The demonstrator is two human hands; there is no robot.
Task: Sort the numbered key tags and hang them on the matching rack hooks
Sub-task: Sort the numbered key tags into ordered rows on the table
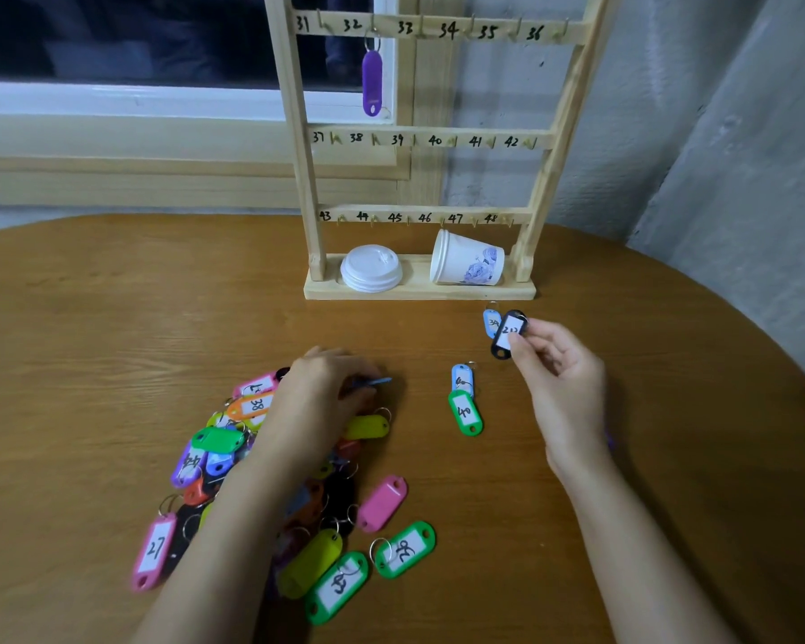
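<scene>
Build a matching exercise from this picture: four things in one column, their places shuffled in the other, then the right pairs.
Things
1. purple tag
2. black tag
3. paper cup
4. green tag marked 40

Places
A. lying flat on the table
B. on its side on the base of the rack
C. hanging from a hook in the rack's top row
D. pinched in the right hand

Pairs: 1-C, 2-D, 3-B, 4-A
</scene>
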